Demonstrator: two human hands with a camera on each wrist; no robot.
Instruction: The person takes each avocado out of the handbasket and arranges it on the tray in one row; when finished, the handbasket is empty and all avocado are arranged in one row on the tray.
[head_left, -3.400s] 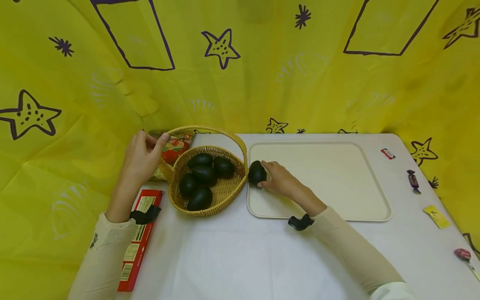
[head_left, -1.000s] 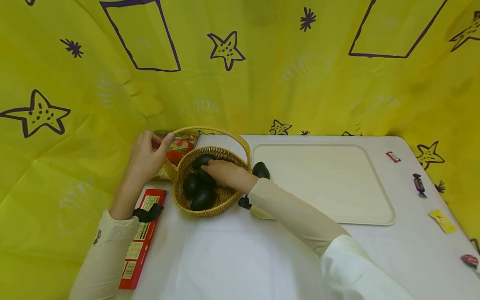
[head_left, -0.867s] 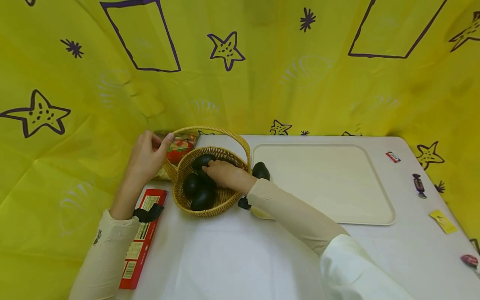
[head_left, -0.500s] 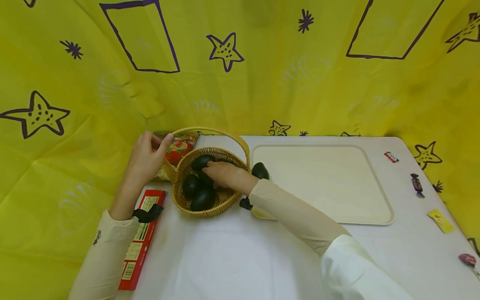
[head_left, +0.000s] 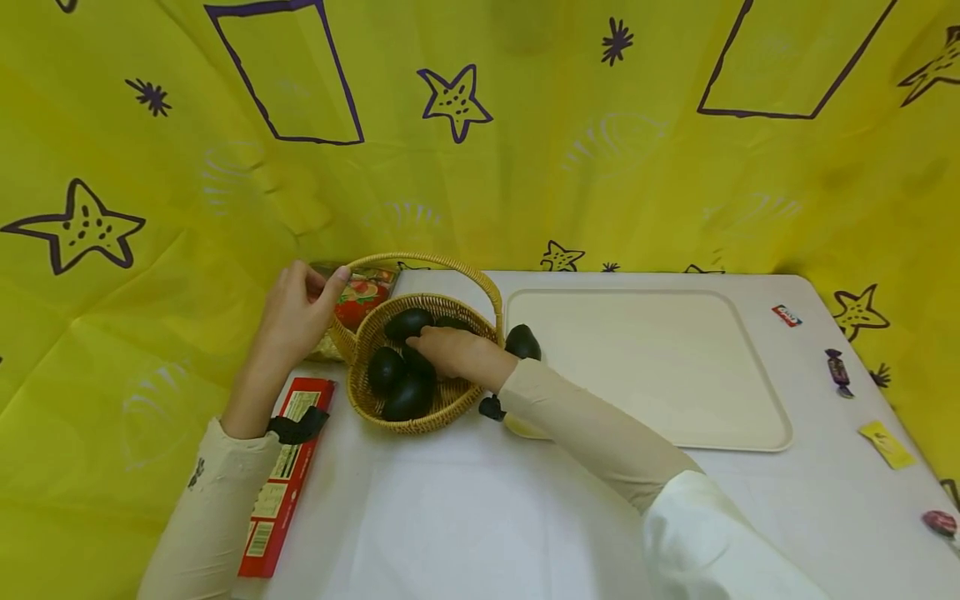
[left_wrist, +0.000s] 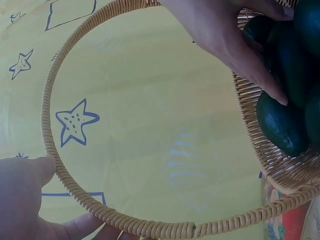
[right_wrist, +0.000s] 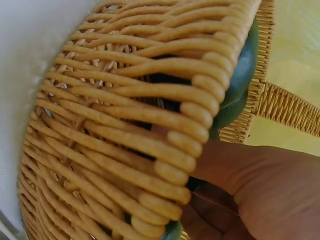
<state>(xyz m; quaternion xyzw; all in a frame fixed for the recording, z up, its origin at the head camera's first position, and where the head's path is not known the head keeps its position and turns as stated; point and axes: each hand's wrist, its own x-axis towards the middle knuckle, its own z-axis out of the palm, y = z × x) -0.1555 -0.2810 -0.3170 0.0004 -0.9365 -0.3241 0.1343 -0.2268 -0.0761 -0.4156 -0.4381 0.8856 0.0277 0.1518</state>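
Note:
A wicker basket (head_left: 408,426) with a tall arched handle (left_wrist: 50,120) stands at the left of the table and holds several dark green avocados (head_left: 407,397). My left hand (head_left: 292,317) grips the handle on its left side, thumb on top. My right hand (head_left: 461,353) reaches down into the basket, fingers curled over an avocado (head_left: 417,364) in the middle of the pile. In the right wrist view the basket's woven side (right_wrist: 115,120) hides most of the fingertips. One more avocado (head_left: 522,342) lies at the left edge of the cream tray (head_left: 645,367).
A red box (head_left: 285,479) lies left of the basket, under my left wrist. Behind the handle is a food packet (head_left: 362,302). Along the table's right edge lie several sweets, among them a yellow one (head_left: 887,444) and a lollipop (head_left: 940,522). Yellow cloth (head_left: 525,192) hangs behind.
My right hand has let go of an avocado at the tray's left edge and moved left into the basket. Over the last second it has barely shifted. The left hand keeps the handle.

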